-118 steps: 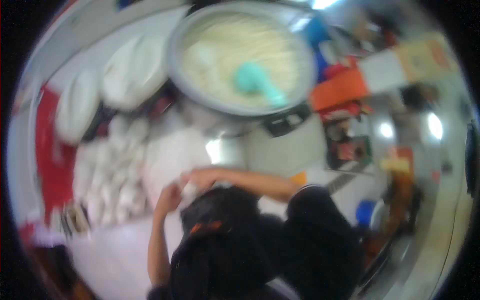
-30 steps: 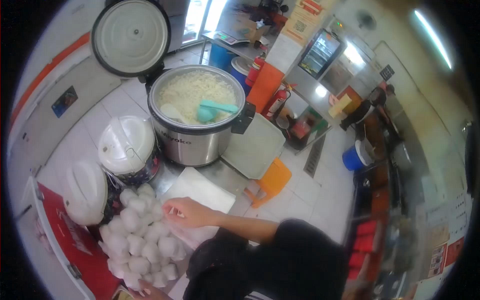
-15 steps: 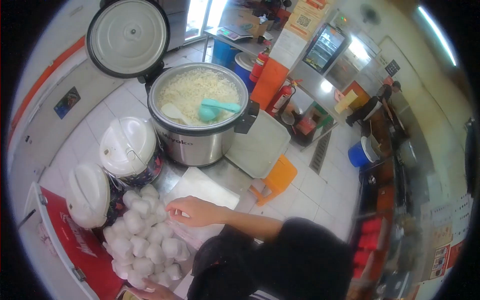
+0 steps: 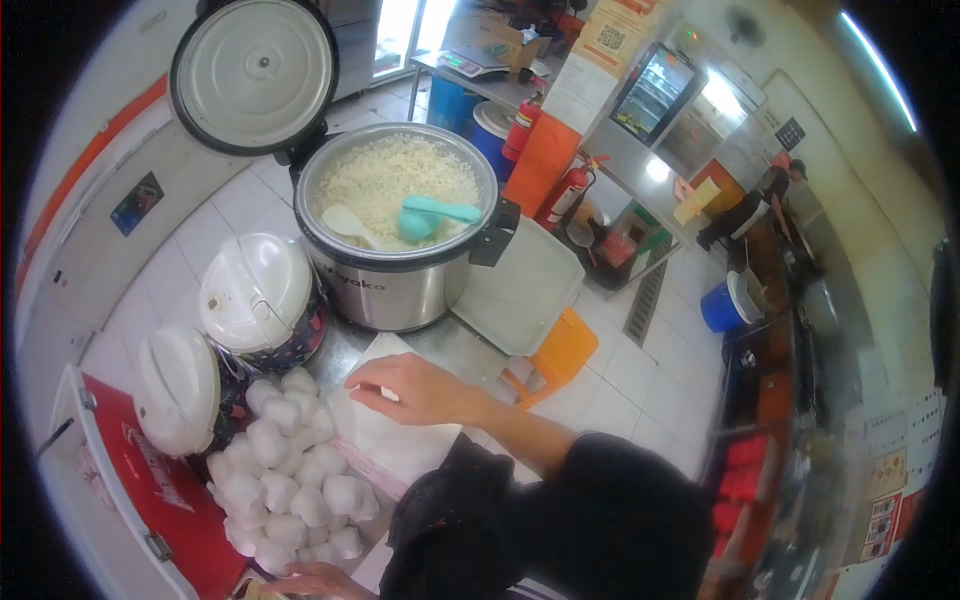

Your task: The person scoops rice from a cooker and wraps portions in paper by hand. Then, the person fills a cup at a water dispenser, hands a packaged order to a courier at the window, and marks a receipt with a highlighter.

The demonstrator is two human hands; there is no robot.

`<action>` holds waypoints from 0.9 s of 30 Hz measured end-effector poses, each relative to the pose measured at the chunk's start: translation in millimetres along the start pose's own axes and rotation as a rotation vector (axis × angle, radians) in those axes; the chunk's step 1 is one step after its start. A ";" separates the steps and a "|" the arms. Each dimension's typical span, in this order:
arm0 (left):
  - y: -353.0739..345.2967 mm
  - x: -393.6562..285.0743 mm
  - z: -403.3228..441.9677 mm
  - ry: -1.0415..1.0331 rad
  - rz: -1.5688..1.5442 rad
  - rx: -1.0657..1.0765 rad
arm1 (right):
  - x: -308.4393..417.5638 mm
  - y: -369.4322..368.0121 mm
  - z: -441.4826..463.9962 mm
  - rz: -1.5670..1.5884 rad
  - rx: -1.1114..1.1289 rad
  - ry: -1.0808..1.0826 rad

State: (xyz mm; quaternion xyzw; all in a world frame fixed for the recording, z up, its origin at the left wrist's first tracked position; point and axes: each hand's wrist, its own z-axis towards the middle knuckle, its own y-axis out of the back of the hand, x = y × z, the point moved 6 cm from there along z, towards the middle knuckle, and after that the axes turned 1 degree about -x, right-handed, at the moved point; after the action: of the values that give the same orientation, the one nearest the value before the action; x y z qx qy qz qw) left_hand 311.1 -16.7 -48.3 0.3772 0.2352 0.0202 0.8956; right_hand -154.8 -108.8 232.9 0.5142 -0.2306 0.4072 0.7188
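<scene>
My right hand (image 4: 418,388) is curled above a stack of white paper sheets (image 4: 385,425), its fingers closed, with a bit of white showing between them. Low in the view, my left hand (image 4: 318,578) lies by the bottom of a heap of white wrapped bundles (image 4: 285,480), fingers apart, beside a small box partly cut off by the frame edge. Behind the paper stands a large open cooker (image 4: 385,290) full of white rice (image 4: 390,170). A turquoise scoop (image 4: 420,222) and a white paddle (image 4: 348,226) rest in the rice.
Two white-lidded containers (image 4: 255,290) stand left of the cooker. A red-lined cooler lid (image 4: 165,480) is at the left. An orange stool (image 4: 562,355) and grey tray (image 4: 525,290) are right of the cooker. A person (image 4: 760,205) works at the far counter.
My right hand has moved from the edge of the bundle heap rightward and up, over the paper stack. My left hand has shifted slightly right. The far person has come more fully into view.
</scene>
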 end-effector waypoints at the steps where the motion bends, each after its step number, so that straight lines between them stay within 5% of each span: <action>1: 7.9 -17.2 4.9 -0.002 0.000 0.003 | 0.6 7.3 -0.4 0.000 -0.001 -0.004; 4: 28.0 -69.1 21.1 -0.002 -0.139 0.069 | -2.5 36.1 -0.7 0.007 -0.054 -0.017; 7: 38.3 -65.2 14.9 -0.020 -0.071 -0.125 | -12.0 74.8 -2.1 -0.121 -0.249 0.094; 9: 71.2 -104.8 35.1 -0.002 -0.074 -0.466 | -27.7 111.4 3.1 -0.126 -0.424 0.051; 11: 89.2 -146.8 51.3 -0.085 0.096 -0.435 | -45.4 156.0 29.0 -0.091 -0.478 -0.160; 14: 98.5 -218.5 71.1 -0.165 0.032 -0.532 | -85.3 191.9 79.3 -0.273 -0.517 -0.023; 16: 102.3 -283.6 90.0 -0.237 -0.259 -0.364 | -123.1 186.2 110.2 -0.984 -0.087 -0.037; 17: 94.3 -308.5 96.8 -0.206 -0.470 -0.244 | -142.3 187.6 121.9 -0.974 -0.084 -0.030; 19: 75.9 -375.6 108.4 -0.136 -0.844 0.117 | -202.4 170.5 132.7 -1.009 0.447 -0.324; 21: 84.6 -485.9 134.3 -0.155 -0.948 0.582 | -216.9 183.4 142.7 -0.948 0.498 -0.440; 22: 88.6 -536.1 141.7 -0.351 -0.918 0.687 | -227.0 194.4 153.5 -0.900 0.553 -0.557; 24: 58.1 -608.4 141.4 -0.543 -0.990 1.014 | -283.0 208.3 199.7 -0.974 0.519 -0.419; 27: -41.6 -685.0 127.0 -0.843 -0.406 1.028 | -279.2 224.5 244.9 -1.032 0.362 -0.328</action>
State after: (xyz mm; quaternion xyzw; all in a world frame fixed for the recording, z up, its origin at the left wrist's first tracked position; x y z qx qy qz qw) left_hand -248.0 -277.3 278.2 0.6776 -0.0870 -0.4098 0.6044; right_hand -475.0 -401.7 236.6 0.7316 0.0151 -0.0487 0.6799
